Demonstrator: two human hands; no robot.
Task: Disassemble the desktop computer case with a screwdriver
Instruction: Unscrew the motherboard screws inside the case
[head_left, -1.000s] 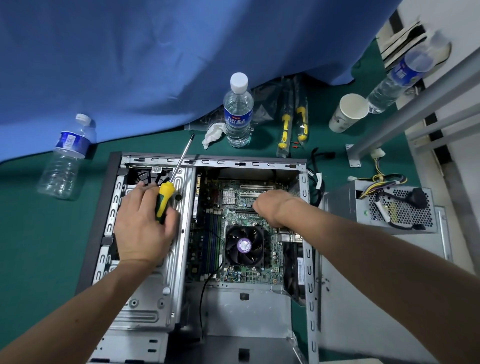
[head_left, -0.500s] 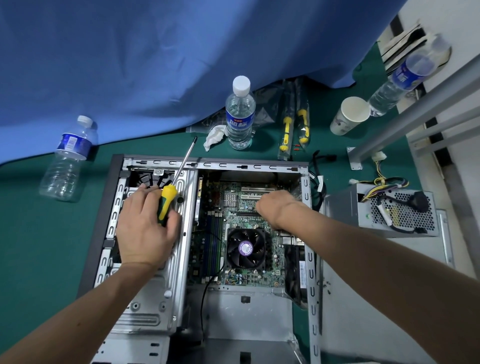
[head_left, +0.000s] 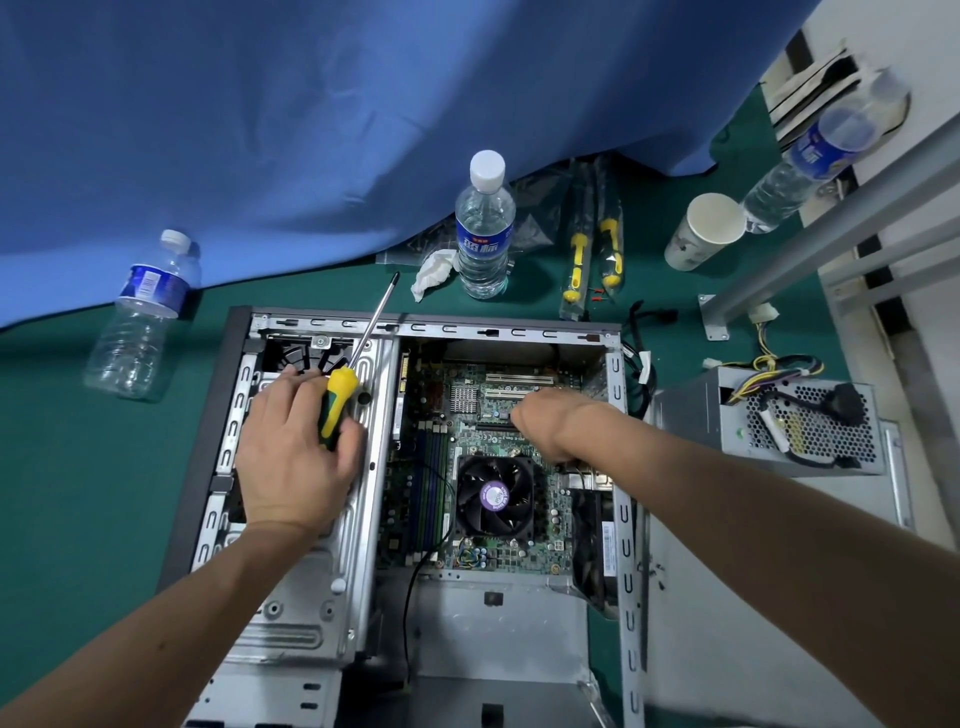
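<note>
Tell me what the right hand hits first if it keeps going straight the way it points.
Probably the motherboard: the right hand reaches leftward and down into the open case, already close above the board by the white expansion slots. Depth is unclear.

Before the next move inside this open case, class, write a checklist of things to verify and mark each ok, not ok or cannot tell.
1. Screwdriver in hand: ok, the left hand grips it.
2. Tip on a screw: not ok, it points up, off the case.
3. Motherboard exposed: ok.
4. Right hand grip: cannot tell, fingers hidden.
5. Power supply removed: ok, it sits beside the case.
</note>
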